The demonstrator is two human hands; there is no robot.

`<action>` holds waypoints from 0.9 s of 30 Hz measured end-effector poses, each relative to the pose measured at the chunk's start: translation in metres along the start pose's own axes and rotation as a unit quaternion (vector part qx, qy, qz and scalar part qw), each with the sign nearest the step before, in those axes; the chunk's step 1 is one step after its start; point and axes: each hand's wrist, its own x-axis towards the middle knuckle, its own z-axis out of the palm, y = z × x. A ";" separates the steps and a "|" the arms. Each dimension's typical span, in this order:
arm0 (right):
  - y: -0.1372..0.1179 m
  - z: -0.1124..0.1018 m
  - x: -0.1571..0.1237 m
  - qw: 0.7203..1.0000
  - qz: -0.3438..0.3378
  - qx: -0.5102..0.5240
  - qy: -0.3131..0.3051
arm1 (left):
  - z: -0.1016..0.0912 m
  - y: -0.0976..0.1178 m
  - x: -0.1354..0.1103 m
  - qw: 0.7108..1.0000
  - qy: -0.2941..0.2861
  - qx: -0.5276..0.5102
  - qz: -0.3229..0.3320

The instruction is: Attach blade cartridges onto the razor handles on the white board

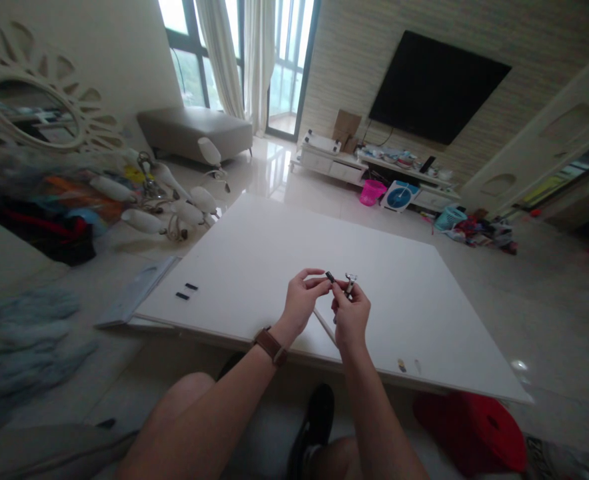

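Observation:
Over the white board, my two hands meet close together. My left hand, with a brown watch strap at its wrist, is closed in a pinch on a small black rectangular piece. The fingertips of my right hand come up against that piece. Held in the same right hand is a silver T-shaped razor, its head pointing up and its handle partly hidden by the fingers. Two small black strips lie on the board at the left. A thin pale stick lies below my hands.
Two small items lie near the board's front right edge. A red roll stands on the floor below. To the left are a lamp with several white shades and grey fluffy cloth. A TV cabinet stands at the back.

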 end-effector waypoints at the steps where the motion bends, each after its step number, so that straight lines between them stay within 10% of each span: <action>1: 0.000 0.000 -0.001 1.000 -0.002 -0.004 0.005 | 0.001 0.000 -0.001 1.000 0.008 0.001 0.002; 27: 0.002 0.005 -0.003 0.996 0.071 0.037 -0.031 | -0.014 -0.001 0.002 0.999 0.030 0.010 0.004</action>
